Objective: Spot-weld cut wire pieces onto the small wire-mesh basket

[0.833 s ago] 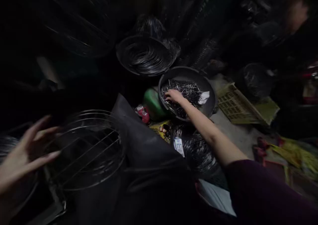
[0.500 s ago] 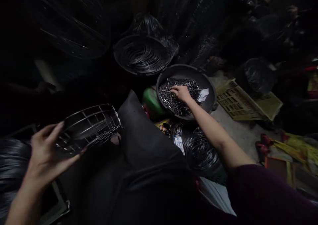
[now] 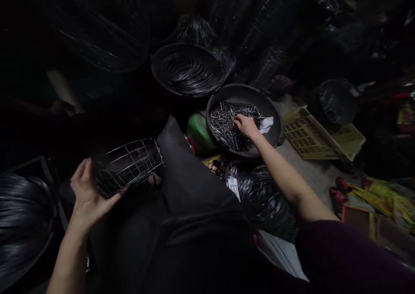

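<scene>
The left hand (image 3: 87,194) is clamped on the near rim of a wire basket (image 3: 127,167), fingers wrapped under it and thumb above; the basket is tilted, its open side turned toward the upper right. The right hand (image 3: 245,126) lies palm-down in a dark round basin (image 3: 274,116) on a heap of short metal pins (image 3: 227,123); the fingers curl onto the pins, but whether they have closed on any cannot be told. The two hands are well apart.

Surroundings: a green container (image 3: 198,135) touches the basin's left wall. A second round basin (image 3: 188,70) holding coiled wire sits just behind it. A coil of dark wire (image 3: 261,195) lies below the basin, under the right forearm. A yellow slatted crate (image 3: 316,136) lies flat on the floor (image 3: 311,173) to the right of the basin. A white scrap (image 3: 266,125) rests inside the basin at the right.

Clearances: dark fabric (image 3: 191,186) rises between the basket and the basin. Bare floor shows between the basin, crate and coil. The left and upper areas are too dark to resolve.
</scene>
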A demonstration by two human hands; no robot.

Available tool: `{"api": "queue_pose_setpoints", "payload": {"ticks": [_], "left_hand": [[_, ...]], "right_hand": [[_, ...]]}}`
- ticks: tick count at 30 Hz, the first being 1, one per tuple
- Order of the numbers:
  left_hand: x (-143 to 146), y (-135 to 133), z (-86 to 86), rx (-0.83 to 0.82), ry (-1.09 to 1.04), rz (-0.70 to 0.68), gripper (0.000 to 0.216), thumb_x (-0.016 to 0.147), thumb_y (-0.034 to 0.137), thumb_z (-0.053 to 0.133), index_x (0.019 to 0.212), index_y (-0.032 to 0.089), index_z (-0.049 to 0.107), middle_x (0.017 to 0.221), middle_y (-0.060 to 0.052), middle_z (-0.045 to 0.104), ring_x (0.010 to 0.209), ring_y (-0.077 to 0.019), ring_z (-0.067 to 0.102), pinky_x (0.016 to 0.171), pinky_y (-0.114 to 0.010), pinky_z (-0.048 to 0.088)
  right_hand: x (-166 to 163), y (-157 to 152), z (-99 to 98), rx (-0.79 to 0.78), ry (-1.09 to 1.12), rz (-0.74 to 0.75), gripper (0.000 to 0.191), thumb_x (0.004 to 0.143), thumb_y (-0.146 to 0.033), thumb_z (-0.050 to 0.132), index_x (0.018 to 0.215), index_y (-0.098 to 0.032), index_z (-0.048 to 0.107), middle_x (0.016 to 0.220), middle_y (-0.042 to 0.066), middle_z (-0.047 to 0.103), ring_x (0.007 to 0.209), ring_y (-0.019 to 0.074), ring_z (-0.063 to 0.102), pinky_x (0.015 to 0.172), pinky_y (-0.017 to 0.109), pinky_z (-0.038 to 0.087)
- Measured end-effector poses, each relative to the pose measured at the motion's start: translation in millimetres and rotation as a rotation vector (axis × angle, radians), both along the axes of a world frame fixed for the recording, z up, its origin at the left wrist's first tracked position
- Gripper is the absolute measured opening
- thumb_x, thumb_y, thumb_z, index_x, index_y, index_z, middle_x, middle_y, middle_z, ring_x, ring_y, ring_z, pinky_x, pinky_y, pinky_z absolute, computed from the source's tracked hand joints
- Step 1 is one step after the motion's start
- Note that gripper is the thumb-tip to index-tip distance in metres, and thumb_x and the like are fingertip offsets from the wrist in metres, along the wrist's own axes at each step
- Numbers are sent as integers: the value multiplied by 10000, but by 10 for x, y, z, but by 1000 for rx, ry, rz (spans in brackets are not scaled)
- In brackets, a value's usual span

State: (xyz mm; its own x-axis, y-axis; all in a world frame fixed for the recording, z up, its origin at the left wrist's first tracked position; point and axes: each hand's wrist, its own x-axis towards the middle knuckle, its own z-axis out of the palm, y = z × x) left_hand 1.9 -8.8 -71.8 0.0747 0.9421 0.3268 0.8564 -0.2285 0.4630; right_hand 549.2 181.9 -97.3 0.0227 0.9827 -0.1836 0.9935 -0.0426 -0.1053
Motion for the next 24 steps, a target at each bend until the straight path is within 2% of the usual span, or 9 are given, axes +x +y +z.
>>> {"api": "queue_pose_setpoints", "payload": {"ticks": [3, 6, 10, 13, 15, 18, 20, 22, 24], "left_hand": [[32, -73, -26, -10, -6, 33, 1232, 591, 554, 820, 1561, 422, 73, 1622, -4, 213, 1416, -432, 310, 1149, -655, 319], [115, -154, 62, -43, 27, 55, 1203, 630, 569, 810, 1568, 327, 97, 1581, -115, 246, 1411, -423, 319, 1154, -627, 308], [192, -192, 163, -145, 27, 65, 1132, 688, 639, 744, 1558, 244, 137, 1559, -207, 225, 1444, -427, 261, 1155, -649, 263], [197, -188, 168, -206, 21, 95, 1090, 705, 650, 729, 1551, 263, 161, 1568, -203, 215, 1464, -431, 225, 1146, -706, 207], [203, -182, 162, -226, 10, 87, 1048, 704, 635, 740, 1534, 269, 214, 1570, -192, 224, 1467, -437, 219, 1145, -724, 183], [225, -157, 166, -234, -25, 47, 946, 706, 562, 776, 1477, 250, 325, 1545, -192, 268, 1455, -421, 260, 1154, -706, 203], [248, -137, 181, -233, -51, 33, 900, 697, 493, 808, 1442, 244, 370, 1520, -192, 298, 1439, -401, 297, 1158, -677, 241], [273, -128, 202, -232, -63, 30, 883, 679, 422, 835, 1422, 247, 390, 1504, -187, 315, 1424, -388, 324, 1154, -653, 275], [294, -135, 220, -223, -65, 29, 876, 658, 357, 851, 1404, 240, 408, 1485, -185, 338, 1408, -384, 348, 1149, -636, 296]], "right_hand": [[-102, -23, -32, -38, -24, 12, 230, 913, -217, 500, 1022, -122, 680, 1093, 189, 666, 977, 253, 629, 889, 340, 458], [-257, -155, -49, -90, -3, 58, 183, 880, -290, 565, 877, -140, 670, 918, 184, 647, 878, 274, 633, 795, 380, 478], [-220, -286, -26, -87, 68, 96, 275, 882, -398, 533, 678, -219, 578, 650, 116, 511, 754, 324, 631, 692, 473, 448], [-142, -310, 133, 36, 202, 26, 285, 832, -426, 566, 604, -277, 483, 553, 48, 375, 706, 328, 613, 629, 499, 435], [-273, -415, 376, 56, 395, 42, 225, 786, -458, 630, 656, -318, 512, 546, 29, 388, 700, 311, 613, 593, 468, 458], [-884, -732, 795, -150, 760, 90, 240, 725, -477, 721, 914, -388, 604, 674, -7, 587, 703, 236, 629, 595, 387, 514], [-1471, -940, 971, -470, 926, 170, 319, 696, -457, 762, 971, -346, 643, 759, -19, 662, 682, 177, 632, 614, 327, 528], [-2055, -1062, 1024, -778, 970, 362, 303, 705, -455, 747, 934, -263, 698, 731, 1, 687, 635, 156, 626, 561, 284, 504], [-2541, -1095, 990, -871, 1011, 492, 278, 754, -436, 684, 924, -222, 729, 714, 14, 706, 617, 155, 634, 540, 271, 496]]}}
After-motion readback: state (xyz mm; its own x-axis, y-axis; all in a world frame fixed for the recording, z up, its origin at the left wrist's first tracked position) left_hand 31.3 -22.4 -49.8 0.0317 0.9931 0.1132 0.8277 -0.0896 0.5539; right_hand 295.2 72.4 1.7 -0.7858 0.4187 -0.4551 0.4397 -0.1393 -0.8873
